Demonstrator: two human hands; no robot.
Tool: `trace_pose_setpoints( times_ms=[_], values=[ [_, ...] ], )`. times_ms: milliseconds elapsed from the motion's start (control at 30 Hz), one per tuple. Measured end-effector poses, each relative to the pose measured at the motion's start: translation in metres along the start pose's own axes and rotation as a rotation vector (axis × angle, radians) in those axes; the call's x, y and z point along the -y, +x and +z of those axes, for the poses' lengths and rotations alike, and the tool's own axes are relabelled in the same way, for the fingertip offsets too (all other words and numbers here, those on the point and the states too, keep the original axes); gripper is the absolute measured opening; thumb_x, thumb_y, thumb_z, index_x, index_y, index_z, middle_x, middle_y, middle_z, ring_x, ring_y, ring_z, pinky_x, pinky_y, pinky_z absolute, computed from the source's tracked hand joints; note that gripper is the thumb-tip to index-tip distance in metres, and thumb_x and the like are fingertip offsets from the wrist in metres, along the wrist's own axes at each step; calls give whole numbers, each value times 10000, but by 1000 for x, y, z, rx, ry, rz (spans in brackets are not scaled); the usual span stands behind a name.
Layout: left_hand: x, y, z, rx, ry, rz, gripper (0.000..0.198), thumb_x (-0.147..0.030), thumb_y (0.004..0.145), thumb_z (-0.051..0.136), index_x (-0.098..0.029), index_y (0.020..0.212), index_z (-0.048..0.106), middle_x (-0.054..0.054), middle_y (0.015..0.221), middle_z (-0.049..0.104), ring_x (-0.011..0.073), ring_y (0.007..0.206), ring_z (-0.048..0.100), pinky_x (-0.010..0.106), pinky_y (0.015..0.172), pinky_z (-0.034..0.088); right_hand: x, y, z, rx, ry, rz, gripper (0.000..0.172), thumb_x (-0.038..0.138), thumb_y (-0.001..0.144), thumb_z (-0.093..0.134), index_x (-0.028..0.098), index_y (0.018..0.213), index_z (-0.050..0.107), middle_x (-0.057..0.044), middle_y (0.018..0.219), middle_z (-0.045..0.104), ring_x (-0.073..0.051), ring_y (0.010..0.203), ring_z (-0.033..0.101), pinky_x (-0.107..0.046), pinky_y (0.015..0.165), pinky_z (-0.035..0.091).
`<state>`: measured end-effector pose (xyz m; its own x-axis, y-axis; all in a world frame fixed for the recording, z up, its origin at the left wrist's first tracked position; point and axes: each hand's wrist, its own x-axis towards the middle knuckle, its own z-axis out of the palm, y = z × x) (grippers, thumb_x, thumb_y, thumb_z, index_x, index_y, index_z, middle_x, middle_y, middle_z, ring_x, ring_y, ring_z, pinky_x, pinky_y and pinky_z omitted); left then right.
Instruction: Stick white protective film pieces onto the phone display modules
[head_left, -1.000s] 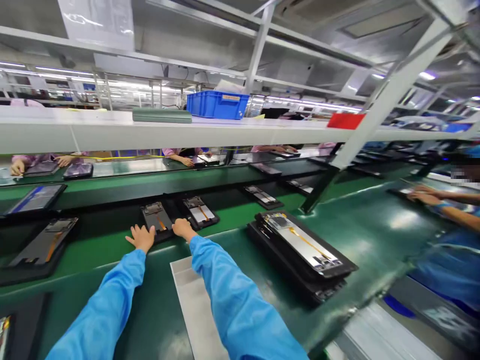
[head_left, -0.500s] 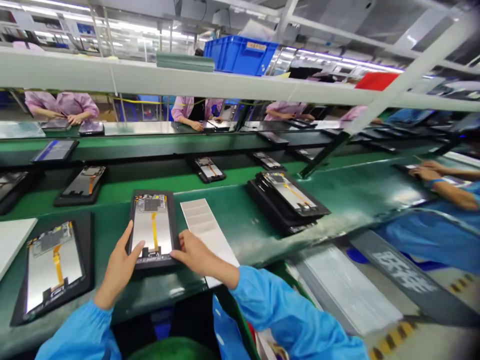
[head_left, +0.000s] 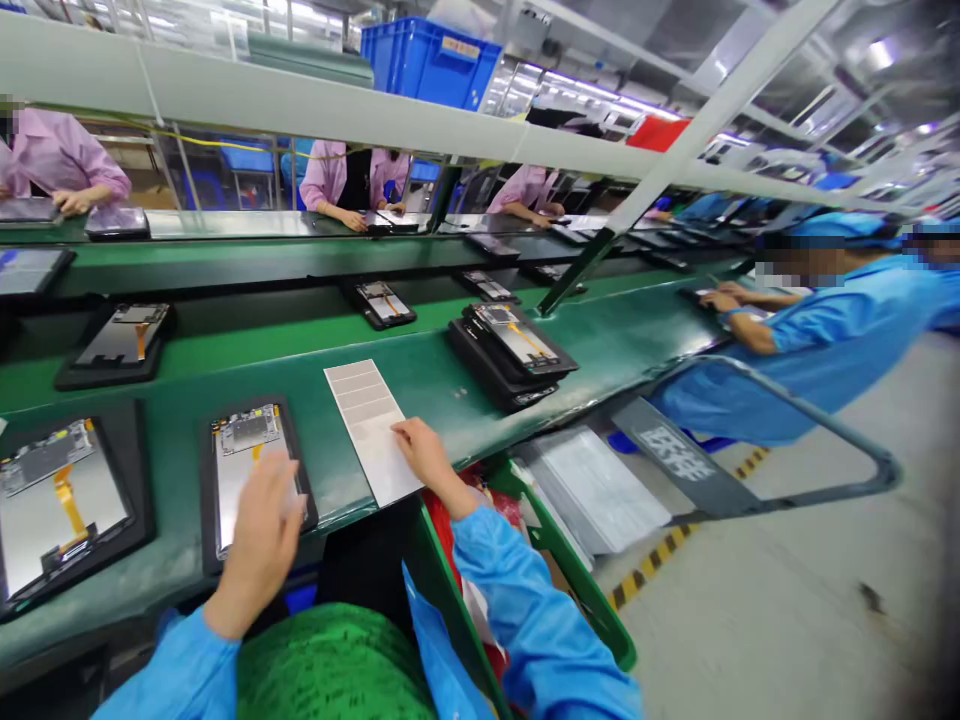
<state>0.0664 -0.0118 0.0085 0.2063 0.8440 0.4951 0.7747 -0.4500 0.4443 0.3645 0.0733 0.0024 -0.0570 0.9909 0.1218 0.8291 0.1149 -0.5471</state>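
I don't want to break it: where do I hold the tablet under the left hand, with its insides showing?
Probably take the tablet by the black border along its long sides, from left and right together. It lies flat, with its circuit board and orange ribbon bare on top, so the middle looks easy to hurt.

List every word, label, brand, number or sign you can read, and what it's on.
Nothing reads clearly enough to quote.
Grey cart: large pale characters, too distorted to quote.
Blue bin: orange label, writing too small and blurred.
White sheet by the right hand: no legible print.
Open device by the left hand: any markings too small to read.
Floor: yellow-and-black stripes, no words visible.
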Motion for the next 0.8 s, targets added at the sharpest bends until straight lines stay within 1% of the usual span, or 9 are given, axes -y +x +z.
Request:
trace_pose_setpoints(
  times_ms=[67,133,200,267,333,400,533,667,800],
  values=[
    [-28,21,27,197,-77,152,439,-219,985,450,-207,1423,472,124,1529,473,262,1468,363,501,1174,375,-15,9,2,40,-6,7,204,64,876,577,182,988,700,-51,958,658,-169,878,644,-297,867,493],
    [-50,38,56,352,-52,227,441,-178,964,461,-190,1403,505,116,1537,476,292,1470,362,538,1176,364,-20,13,8,64,-15,19,187,67,867,599,183,975,697,-44,958,644,-158,866,640,-279,864,488],
    [-61,45,79,430,5,240,446,-152,939,492,-157,1383,531,136,1531,483,322,1461,374,572,1170,355,-19,13,15,71,-28,41,186,77,871,601,185,994,687,-48,991,629,-153,868,633,-274,869,483],
    [-62,45,93,449,45,232,449,-152,934,505,-137,1382,535,151,1526,486,325,1458,378,571,1171,353,-17,12,19,73,-40,64,186,83,870,602,184,1006,678,-55,1018,614,-153,867,628,-275,861,485],
    [-58,40,98,437,60,239,456,-168,947,495,-136,1401,520,144,1538,473,314,1469,361,559,1182,344,-16,11,20,74,-47,78,156,87,870,598,180,967,678,-58,1008,602,-158,863,619,-278,849,487],
    [-54,36,97,421,65,256,461,-186,961,481,-139,1419,504,135,1549,462,305,1479,345,549,1190,338,-16,9,20,68,-46,82,160,83,872,588,178,966,676,-58,1003,594,-159,863,610,-282,854,488],
    [-54,33,97,378,85,277,459,-194,972,458,-147,1427,498,134,1554,454,298,1479,348,547,1182,353,-13,0,22,24,-39,56,288,71,892,533,176,1127,663,-72,1064,590,-168,915,591,-302,899,485],
    [-55,31,102,345,111,294,465,-189,970,454,-139,1431,496,138,1553,454,310,1476,351,555,1170,366,-10,-10,24,-44,-23,3,263,109,946,452,151,1029,698,-84,1020,605,-203,968,566,-337,898,486],
    [-55,29,105,331,121,301,455,-191,975,450,-141,1424,507,138,1565,435,307,1480,344,561,1176,352,-6,-11,21,-64,8,-17,231,79,910,504,167,1018,688,-77,1031,615,-207,997,557,-346,924,472]
  ],
)
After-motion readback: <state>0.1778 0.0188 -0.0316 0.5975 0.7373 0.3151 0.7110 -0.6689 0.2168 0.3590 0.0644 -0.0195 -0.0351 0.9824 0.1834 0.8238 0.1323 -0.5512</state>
